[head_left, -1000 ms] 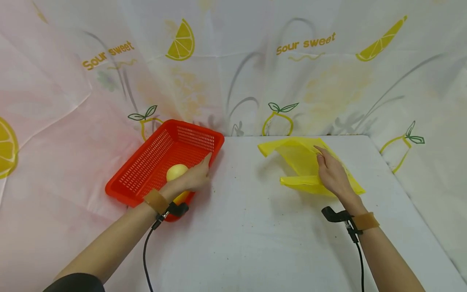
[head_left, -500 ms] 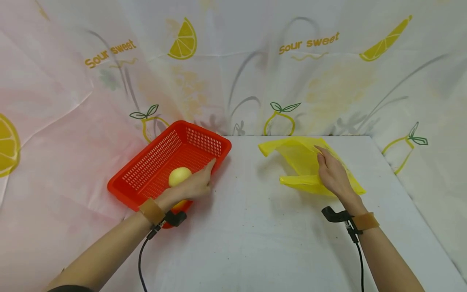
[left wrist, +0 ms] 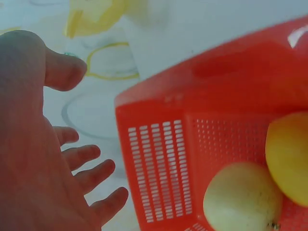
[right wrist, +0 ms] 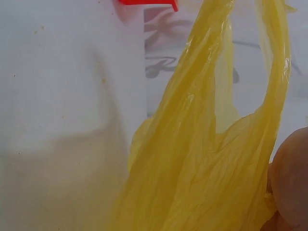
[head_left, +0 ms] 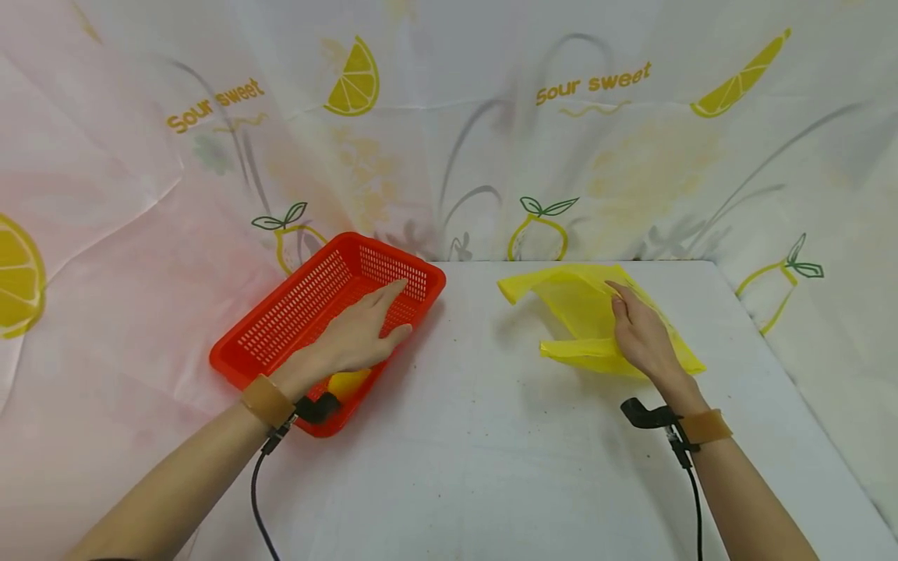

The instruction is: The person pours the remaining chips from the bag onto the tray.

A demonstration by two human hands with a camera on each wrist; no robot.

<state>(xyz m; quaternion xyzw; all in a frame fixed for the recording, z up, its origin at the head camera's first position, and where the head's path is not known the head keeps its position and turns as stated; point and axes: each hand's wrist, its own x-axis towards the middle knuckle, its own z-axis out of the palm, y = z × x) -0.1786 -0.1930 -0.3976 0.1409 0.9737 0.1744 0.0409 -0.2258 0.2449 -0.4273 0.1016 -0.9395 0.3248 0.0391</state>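
My left hand is over the red plastic basket, fingers extended and thumb apart, holding nothing. In the left wrist view, a round pale-yellow fruit with a dark spot at one end lies in the basket against a deeper yellow fruit. From the head, the hand and forearm hide the pale fruit, while part of the deeper yellow one shows below the wrist. On the right, my right hand pinches a thin yellow plastic bag by its side. The bag's mouth gapes toward the left, and its handle loops show in the right wrist view.
Both things are on a white table, basket at left and bag at right, with bare tabletop between them. A lemon-printed cloth hangs behind and along the sides. Each wrist wears a strapped camera with a trailing black cable.
The basket has shifted slightly right. My left hand has let go of its right rim and moved in over it, fingers spreading. My right hand and the bag have stayed almost still.
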